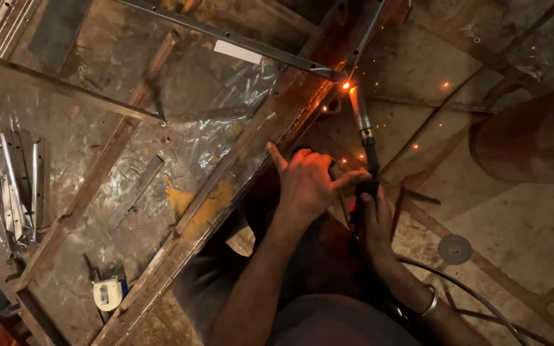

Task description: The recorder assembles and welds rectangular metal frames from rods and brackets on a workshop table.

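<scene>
- Left hand (308,186) sits on the steel frame (226,186), thumb and pinky spread, middle fingers curled under. It's gripping nothing, though the thumb tip reaches over to the torch.
- Right hand (372,221), just beside it, is wrapped tight round the torch (363,138) handle, so it's the one doing the holding.
- Torch's long axis runs up and slightly left from that fist. The glowing tip points away from the person, at the joint (342,80) where two thin bars meet on the frame.
- Sparks fly around the tip.
- Off to the far left, a pile of metal strips (14,186); low down, a tape measure (108,293).
</scene>
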